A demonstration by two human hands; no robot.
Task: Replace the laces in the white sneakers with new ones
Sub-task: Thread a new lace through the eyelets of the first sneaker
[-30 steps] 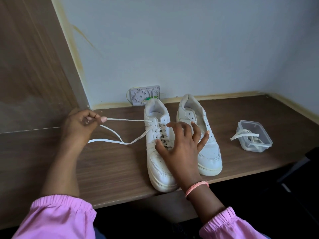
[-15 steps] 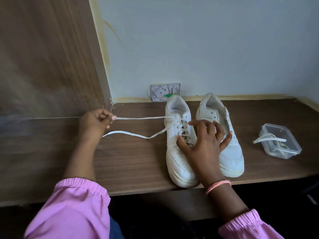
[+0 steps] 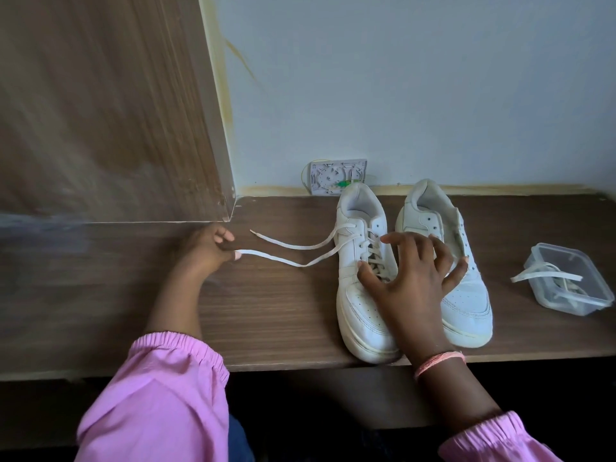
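- Left hand point(image 3: 210, 248) pinches one lace end point(image 3: 266, 256), out left of the laced sneaker point(image 3: 363, 275)
- Right hand point(image 3: 413, 275), fingers spread, presses both sneakers

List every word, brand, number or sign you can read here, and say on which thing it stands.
None can be read.
Two white sneakers: no brand or lettering visible.
Wall plate: moulded marks, too small to read.
Clear container: no label visible.

Sneaker tongue point(image 3: 383, 261) partly behind right-hand fingers point(image 3: 395, 243)
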